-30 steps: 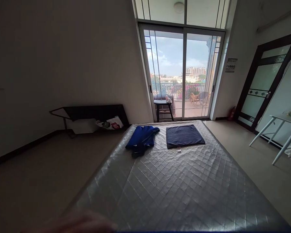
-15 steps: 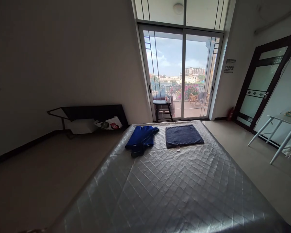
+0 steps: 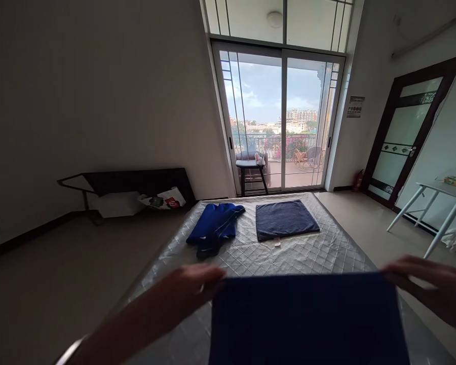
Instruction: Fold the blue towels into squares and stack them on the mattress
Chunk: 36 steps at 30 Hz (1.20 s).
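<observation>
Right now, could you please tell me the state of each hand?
Left hand: closed, holding the dark blue cloth by its upper left corner.
Right hand: closed, holding its upper right corner.

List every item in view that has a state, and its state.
Left hand: gripping one top corner of the held cloth
Right hand: gripping the other top corner
Held dark blue cloth: top edge stretched straight, hanging down
Blue garment: bunched on the mattress
Navy cloth: laid flat
Sliding glass door: looks closed
Dark-framed door: looks closed
Stool: upright
</observation>
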{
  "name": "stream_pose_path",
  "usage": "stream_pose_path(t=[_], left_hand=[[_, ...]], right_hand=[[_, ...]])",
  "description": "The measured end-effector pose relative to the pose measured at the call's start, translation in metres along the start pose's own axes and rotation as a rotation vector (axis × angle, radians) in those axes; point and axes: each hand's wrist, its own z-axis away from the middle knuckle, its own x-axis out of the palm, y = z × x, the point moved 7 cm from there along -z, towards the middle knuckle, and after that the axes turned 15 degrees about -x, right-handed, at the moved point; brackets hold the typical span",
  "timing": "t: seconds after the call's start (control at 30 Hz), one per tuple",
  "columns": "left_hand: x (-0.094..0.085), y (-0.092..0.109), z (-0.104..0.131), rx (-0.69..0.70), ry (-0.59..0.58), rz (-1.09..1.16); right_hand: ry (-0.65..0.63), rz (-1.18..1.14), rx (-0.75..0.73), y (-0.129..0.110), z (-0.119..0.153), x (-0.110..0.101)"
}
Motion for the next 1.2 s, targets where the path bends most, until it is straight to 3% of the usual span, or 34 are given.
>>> stream_pose_path(t=[0.03, 0.1, 0.23, 0.33, 0.4, 0.47, 0.53, 0.7, 0.8, 0.87, 0.97, 1.2], left_hand=[[0.000, 0.003, -0.029, 0.005, -0.041, -0.041], [-0.002, 0.003, -0.088, 0.012, -0.066, -0.147], [-0.036, -0.007, -0.195, -0.084, 0.225, -0.282], [-0.058, -0.015, -0.245, -0.189, 0.458, -0.264], [-0.053, -0.024, -0.264, -0.249, 0.532, -0.273], [-0.027, -0.039, -0.274, -0.290, 0.522, -0.286], [0.016, -0.056, -0.277, -0.302, 0.451, -0.288], [0.146, -0.088, -0.259, -0.289, 0.255, -0.313], [0.196, -0.099, -0.245, -0.297, 0.211, -0.315], [0.209, -0.104, -0.240, -0.295, 0.214, -0.311], [0.214, -0.110, -0.237, -0.271, 0.220, -0.307], [0.211, -0.101, -0.239, -0.214, 0.229, -0.284]], right_hand=[[-0.113, -0.104, 0.011, 0.013, -0.021, 0.022], [-0.217, -0.170, 0.043, 0.047, -0.067, 0.057], [-0.108, 0.047, 0.075, 0.127, -0.165, 0.093], [-0.012, 0.140, 0.126, 0.176, -0.213, 0.108], [0.026, 0.151, 0.145, 0.197, -0.225, 0.120], [0.018, 0.146, 0.155, 0.211, -0.219, 0.142], [-0.039, 0.131, 0.162, 0.221, -0.197, 0.175], [-0.252, 0.059, 0.307, 0.239, -0.107, 0.274], [-0.344, 0.008, 0.377, 0.240, -0.060, 0.313], [-0.336, 0.011, 0.393, 0.239, -0.042, 0.323], [-0.318, 0.024, 0.403, 0.239, -0.030, 0.327], [-0.428, 0.259, 0.369, 0.219, -0.038, 0.327]])
